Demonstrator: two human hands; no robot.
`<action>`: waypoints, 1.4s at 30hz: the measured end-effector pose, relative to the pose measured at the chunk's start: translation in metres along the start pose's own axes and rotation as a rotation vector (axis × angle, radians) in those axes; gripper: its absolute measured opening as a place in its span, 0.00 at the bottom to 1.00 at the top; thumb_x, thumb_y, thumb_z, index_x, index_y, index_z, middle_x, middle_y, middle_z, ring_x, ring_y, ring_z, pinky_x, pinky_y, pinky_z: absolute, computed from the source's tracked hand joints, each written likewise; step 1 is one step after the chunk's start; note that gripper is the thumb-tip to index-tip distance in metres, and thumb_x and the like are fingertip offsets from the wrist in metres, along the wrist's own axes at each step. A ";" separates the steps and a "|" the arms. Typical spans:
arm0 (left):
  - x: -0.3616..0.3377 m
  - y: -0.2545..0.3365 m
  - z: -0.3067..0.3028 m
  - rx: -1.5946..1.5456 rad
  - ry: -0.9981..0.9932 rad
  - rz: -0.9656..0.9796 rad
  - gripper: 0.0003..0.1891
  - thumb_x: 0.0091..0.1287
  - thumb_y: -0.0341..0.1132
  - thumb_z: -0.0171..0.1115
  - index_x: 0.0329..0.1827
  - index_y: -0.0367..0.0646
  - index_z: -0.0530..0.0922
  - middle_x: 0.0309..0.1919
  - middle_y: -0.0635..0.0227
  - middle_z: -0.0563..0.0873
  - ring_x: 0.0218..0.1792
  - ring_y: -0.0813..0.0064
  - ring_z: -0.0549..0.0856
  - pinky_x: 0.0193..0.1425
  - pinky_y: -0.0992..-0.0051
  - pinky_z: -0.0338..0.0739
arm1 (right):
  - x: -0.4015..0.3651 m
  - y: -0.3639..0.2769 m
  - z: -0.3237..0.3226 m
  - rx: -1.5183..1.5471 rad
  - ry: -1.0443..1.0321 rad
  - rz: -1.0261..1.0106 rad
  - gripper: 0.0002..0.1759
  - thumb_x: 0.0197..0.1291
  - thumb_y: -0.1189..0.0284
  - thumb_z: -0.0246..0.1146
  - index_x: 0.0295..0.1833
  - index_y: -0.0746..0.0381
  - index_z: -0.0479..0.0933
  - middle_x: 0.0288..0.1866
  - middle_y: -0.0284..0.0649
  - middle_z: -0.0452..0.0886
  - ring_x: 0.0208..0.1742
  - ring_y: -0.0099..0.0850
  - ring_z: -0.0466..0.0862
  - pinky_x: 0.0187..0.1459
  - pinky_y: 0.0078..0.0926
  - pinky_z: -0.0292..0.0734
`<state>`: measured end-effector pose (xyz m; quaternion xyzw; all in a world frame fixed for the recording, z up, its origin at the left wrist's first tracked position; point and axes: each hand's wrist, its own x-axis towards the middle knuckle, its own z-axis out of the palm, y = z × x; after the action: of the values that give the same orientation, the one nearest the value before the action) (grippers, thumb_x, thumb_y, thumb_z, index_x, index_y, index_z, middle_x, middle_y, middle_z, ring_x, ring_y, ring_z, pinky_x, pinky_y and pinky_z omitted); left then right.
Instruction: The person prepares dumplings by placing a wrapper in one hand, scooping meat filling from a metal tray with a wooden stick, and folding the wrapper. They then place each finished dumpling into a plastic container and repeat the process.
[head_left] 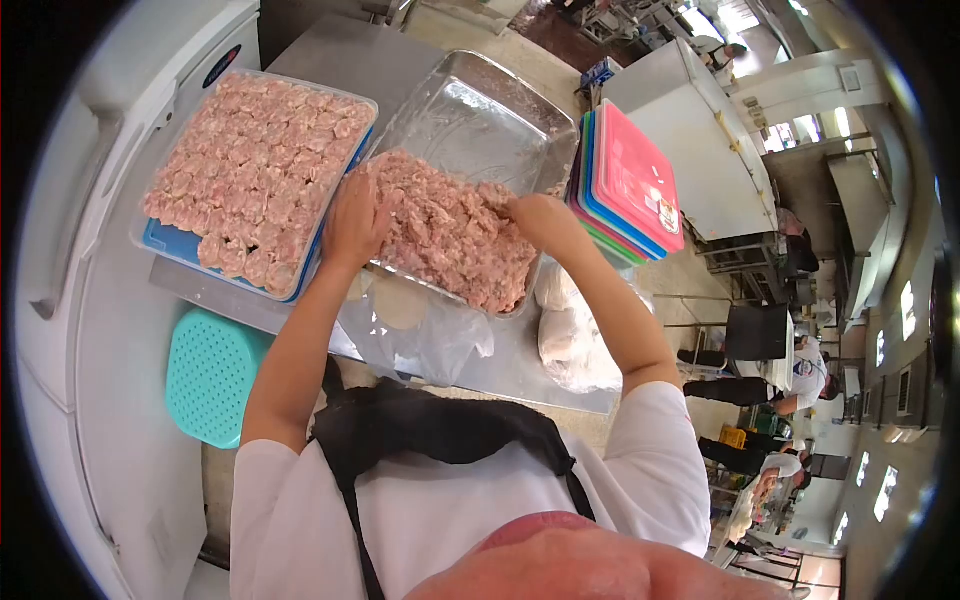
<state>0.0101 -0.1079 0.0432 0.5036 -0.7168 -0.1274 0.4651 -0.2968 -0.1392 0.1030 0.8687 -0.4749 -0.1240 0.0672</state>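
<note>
A metal tray [490,125] lies on the steel table, its near half heaped with pink minced meat [445,225]. At the left edge of the meat is my left hand [355,217], partly bent over the tray's rim; what its fingers hold, if anything, is hidden. My right hand [543,220] reaches into the right side of the heap, its fingertips sunk in the meat and out of sight. To the left, a tray of shaped meat pieces [265,165] in close rows rests on a blue base. Clear plastic and a pale round wrapper [400,303] lie below the metal tray.
Stacked coloured lids [640,185] stand right of the tray, with plastic-wrapped white packs [575,335] below them. A turquoise stool [215,380] is under the table's left edge. A white cabinet borders the left. Several people work in the kitchen at the right.
</note>
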 end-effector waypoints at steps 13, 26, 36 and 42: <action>-0.006 -0.015 0.015 0.088 -0.016 -0.094 0.27 0.71 0.44 0.51 0.67 0.36 0.66 0.61 0.41 0.72 0.62 0.43 0.70 0.67 0.58 0.63 | 0.009 0.080 -0.014 -0.013 0.015 0.036 0.07 0.52 0.74 0.60 0.32 0.65 0.81 0.35 0.48 0.85 0.40 0.44 0.86 0.40 0.41 0.82; 0.001 0.004 0.001 0.022 -0.002 -0.066 0.26 0.71 0.41 0.51 0.69 0.40 0.65 0.58 0.43 0.74 0.60 0.44 0.71 0.65 0.57 0.64 | 0.041 0.113 -0.018 -0.084 -0.132 0.209 0.13 0.52 0.74 0.61 0.44 0.63 0.82 0.41 0.51 0.84 0.44 0.47 0.84 0.43 0.42 0.79; 0.000 -0.004 0.005 0.017 0.010 -0.026 0.26 0.70 0.42 0.52 0.67 0.37 0.67 0.57 0.41 0.74 0.59 0.42 0.71 0.66 0.57 0.63 | 0.014 0.119 -0.024 -0.192 0.106 -0.033 0.08 0.57 0.73 0.57 0.35 0.62 0.82 0.31 0.45 0.84 0.35 0.43 0.86 0.36 0.39 0.81; -0.002 -0.006 0.009 0.102 -0.009 -0.009 0.27 0.71 0.45 0.51 0.64 0.29 0.67 0.58 0.37 0.73 0.62 0.40 0.69 0.69 0.56 0.61 | -0.026 0.114 -0.024 -0.420 0.027 0.215 0.10 0.55 0.71 0.57 0.28 0.58 0.83 0.27 0.43 0.84 0.29 0.39 0.87 0.28 0.36 0.81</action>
<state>0.0068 -0.1121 0.0332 0.5295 -0.7221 -0.0951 0.4349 -0.3955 -0.1790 0.1569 0.7817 -0.5274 -0.2005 0.2657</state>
